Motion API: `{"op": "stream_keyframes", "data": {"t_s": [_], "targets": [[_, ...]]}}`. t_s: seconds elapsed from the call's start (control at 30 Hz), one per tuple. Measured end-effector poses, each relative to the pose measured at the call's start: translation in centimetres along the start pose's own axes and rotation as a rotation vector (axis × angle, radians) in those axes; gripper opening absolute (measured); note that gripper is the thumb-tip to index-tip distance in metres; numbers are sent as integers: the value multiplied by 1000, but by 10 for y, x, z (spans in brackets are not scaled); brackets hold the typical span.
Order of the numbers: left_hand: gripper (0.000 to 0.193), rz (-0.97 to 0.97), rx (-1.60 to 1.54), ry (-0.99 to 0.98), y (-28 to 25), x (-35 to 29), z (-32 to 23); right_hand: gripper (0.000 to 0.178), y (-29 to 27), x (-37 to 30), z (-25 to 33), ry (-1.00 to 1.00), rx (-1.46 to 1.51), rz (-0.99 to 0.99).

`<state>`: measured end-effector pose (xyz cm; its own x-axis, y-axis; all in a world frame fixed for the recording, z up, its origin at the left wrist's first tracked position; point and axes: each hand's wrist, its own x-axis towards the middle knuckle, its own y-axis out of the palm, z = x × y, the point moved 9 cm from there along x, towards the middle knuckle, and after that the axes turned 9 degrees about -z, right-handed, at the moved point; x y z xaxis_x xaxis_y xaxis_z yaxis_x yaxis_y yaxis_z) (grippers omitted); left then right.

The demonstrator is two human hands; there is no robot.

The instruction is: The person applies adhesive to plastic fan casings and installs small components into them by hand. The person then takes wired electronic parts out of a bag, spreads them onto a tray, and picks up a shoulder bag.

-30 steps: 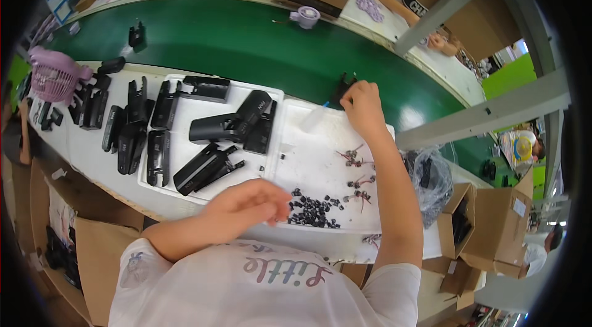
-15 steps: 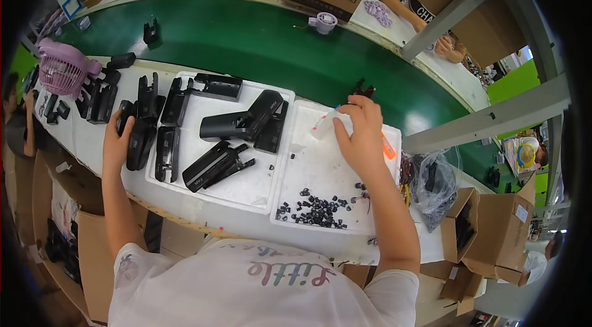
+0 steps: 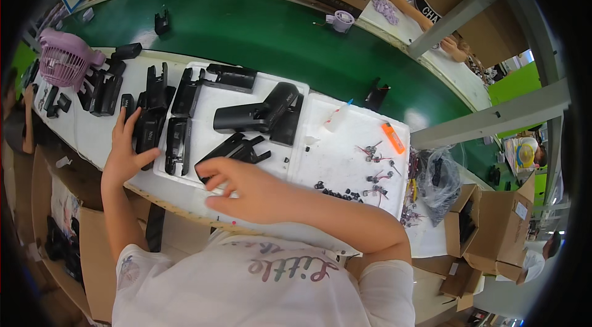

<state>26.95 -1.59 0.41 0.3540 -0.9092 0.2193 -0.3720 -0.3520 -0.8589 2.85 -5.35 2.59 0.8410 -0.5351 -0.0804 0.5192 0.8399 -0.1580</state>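
My left hand (image 3: 128, 153), fingers and thumb spread, rests beside a dark plastic housing (image 3: 148, 132) at the left edge of the white foam tray (image 3: 280, 169). My right hand (image 3: 243, 190) reaches across my front, fingers apart and slightly curved, over the near end of a black handle-shaped housing (image 3: 237, 149). Whether its fingertips touch that housing is hard to tell. More black housings stand in the tray, among them a long half shell (image 3: 179, 146) and an angled pair (image 3: 259, 114).
The right foam tray (image 3: 296, 154) holds a white bottle with a blue tip (image 3: 337, 116), an orange lighter-like piece (image 3: 393, 137), small wired parts (image 3: 377, 177) and tiny black pieces (image 3: 339, 193). A pink fan (image 3: 66, 60) stands far left. Beyond runs a green belt (image 3: 246, 24).
My right hand has let go of the white bottle, which now lies in the right tray, and has swung left over the black housings. My left hand has spread its fingers.
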Motion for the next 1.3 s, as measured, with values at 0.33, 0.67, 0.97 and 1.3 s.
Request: {"op": "stream_keyframes", "data": {"t_s": [0.33, 0.67, 0.97, 1.3], "targets": [[64, -152, -454, -307, -4, 18, 66, 94, 88, 86, -21, 146, 389, 111], [68, -145, -624, -189, -5, 35, 63, 101, 76, 144, -15, 195, 400, -305], [69, 33, -186, 47, -4, 67, 21, 88, 78, 158, -20, 215, 369, -376], [66, 261, 6, -63, 6, 98, 14, 88, 76, 152, -7, 243, 353, -303]]}}
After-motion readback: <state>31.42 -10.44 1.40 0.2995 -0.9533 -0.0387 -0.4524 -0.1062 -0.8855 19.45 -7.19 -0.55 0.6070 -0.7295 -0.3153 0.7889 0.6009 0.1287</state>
